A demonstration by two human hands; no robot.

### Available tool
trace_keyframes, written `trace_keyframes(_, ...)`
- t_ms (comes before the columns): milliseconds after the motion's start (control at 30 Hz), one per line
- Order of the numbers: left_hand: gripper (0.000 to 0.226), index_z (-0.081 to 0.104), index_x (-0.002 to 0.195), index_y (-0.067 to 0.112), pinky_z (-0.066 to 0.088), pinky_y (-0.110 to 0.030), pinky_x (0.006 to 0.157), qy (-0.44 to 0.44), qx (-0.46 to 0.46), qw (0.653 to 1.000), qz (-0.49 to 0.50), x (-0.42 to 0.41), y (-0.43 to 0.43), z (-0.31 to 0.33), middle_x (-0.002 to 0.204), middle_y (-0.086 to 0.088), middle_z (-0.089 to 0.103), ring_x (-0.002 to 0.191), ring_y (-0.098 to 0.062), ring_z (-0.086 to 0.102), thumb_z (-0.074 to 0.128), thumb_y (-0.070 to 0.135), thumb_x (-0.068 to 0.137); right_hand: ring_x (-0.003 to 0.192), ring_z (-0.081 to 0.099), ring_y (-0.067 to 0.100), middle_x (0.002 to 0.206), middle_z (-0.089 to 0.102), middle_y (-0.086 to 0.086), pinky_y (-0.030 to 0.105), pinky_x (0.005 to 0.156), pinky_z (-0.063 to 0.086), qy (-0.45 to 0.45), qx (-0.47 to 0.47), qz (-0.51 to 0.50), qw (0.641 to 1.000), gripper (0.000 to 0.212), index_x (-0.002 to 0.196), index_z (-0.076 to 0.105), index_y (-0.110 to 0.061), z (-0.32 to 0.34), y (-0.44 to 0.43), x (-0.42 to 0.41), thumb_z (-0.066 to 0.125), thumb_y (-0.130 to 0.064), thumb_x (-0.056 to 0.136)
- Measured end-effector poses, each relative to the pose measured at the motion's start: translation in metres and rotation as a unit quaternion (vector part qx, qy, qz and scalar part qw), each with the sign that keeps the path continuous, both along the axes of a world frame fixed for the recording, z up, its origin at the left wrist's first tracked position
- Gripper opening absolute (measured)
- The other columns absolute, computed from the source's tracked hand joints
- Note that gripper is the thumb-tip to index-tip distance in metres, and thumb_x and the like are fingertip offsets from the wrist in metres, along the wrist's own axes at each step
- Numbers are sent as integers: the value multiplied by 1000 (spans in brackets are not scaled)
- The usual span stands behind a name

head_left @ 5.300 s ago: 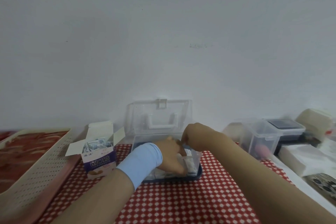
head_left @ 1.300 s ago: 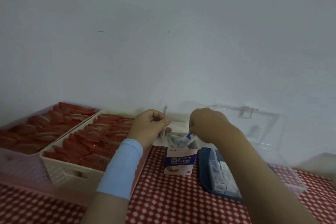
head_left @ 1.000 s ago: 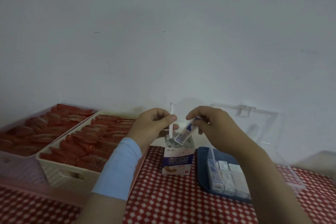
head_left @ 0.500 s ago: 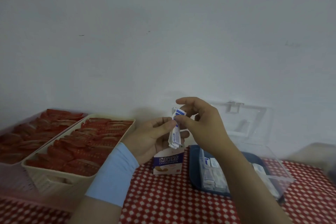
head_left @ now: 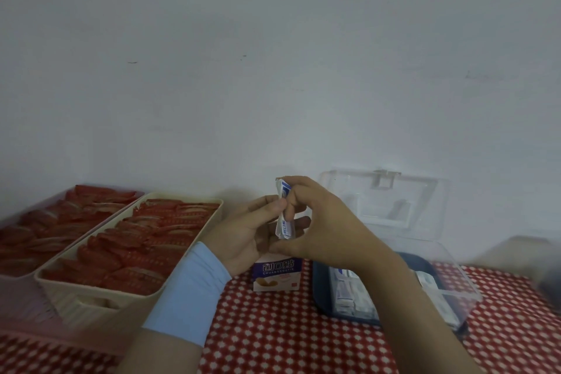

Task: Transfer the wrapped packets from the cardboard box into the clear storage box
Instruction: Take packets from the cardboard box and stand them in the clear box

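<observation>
Both hands hold a small bundle of white and blue wrapped packets (head_left: 284, 212) upright above the cardboard box (head_left: 277, 273). My left hand (head_left: 252, 234) pinches the bundle from the left with thumb and fingers. My right hand (head_left: 315, 228) pinches it from the right, fingers curled over its top. The small purple and white cardboard box stands on the red checked cloth, its top hidden by my hands. To its right sits the clear storage box (head_left: 455, 291) with a dark blue base and its lid (head_left: 382, 200) propped open against the wall; several packets (head_left: 349, 294) lie inside.
Two cream trays (head_left: 100, 297) full of red wrapped items sit at the left, the nearer one close to my left forearm. A white wall runs right behind everything. A blurred grey object (head_left: 546, 282) is at the right edge.
My hands lifted packets out of the cardboard box and brought them together into one bundle held between both hands. The view has shifted slightly left.
</observation>
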State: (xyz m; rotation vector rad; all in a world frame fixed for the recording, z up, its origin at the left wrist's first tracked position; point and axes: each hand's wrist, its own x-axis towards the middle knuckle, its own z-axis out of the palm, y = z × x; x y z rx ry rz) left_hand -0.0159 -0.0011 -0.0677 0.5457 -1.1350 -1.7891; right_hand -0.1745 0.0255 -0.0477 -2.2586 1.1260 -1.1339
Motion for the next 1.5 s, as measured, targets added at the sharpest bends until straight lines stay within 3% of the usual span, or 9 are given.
trace_keyframes(167,17,58,94,0,60,-31,65,-22,-20,999,-35,-4,6,1,94,-10,72,85,-23,73,58,16,87,85,60,3,109,54,-11,18,67,53,0,-14,-13,1000,38,76,54,-16,-4,0,-6,90,-13,64)
trace_keyframes(467,24,59,96,1,58,-29,60,-25,-9,1000,-14,-19,15,2,90,-11,71,75,-19,71,65,18,80,90,63,7,103,60,-10,28,79,58,34,49,-18,998,40,80,57,-15,3,8,-23,90,-31,65)
trace_keyframes(567,37,61,108,-3,62,-33,70,-19,2,1000,0,-23,22,2,105,-16,74,88,-27,74,66,17,76,94,65,15,105,68,0,33,90,53,-108,133,9,985,14,103,61,-14,12,12,-38,67,-20,92)
trace_keyframes(700,33,64,109,-1,62,-32,69,-21,7,1000,3,-29,35,3,110,-17,74,90,-31,75,61,15,80,84,68,7,98,74,0,29,80,52,-137,163,-28,977,50,140,49,-26,18,12,-52,63,-10,95)
trace_keyframes(867,38,61,119,-4,61,-33,73,-69,-4,997,-18,-38,43,13,116,-20,71,101,-34,72,61,15,86,80,63,10,87,72,0,36,83,50,-82,200,-14,976,11,102,71,-13,26,19,-69,64,-11,95)
trace_keyframes(1167,26,65,116,0,62,-38,79,-169,-19,985,-28,-56,57,26,105,-17,74,96,-30,74,58,15,96,84,68,16,91,74,8,33,81,53,-26,275,-14,961,16,103,72,-1,45,30,-98,62,-11,96)
trace_keyframes(1233,17,74,102,11,60,-40,86,-295,-115,944,87,-57,55,21,95,-7,77,91,-23,74,61,21,97,83,72,15,92,77,5,29,73,52,-7,276,-57,960,14,101,72,-5,45,32,-102,62,-13,96)
trace_keyframes(1333,9,71,82,29,52,-28,82,-473,-298,784,271,-51,44,16,84,15,72,84,-8,66,67,28,90,76,74,13,91,78,3,24,62,47,24,250,-154,955,13,98,72,-8,40,27,-109,61,-15,95)
trace_keyframes(1500,58,51,137,30,35,-33,109,-667,-374,622,170,-48,15,2,138,10,52,131,-17,41,70,29,83,69,74,20,92,76,8,32,69,60,100,195,-233,947,13,90,73,-8,23,8,-112,62,-12,93)
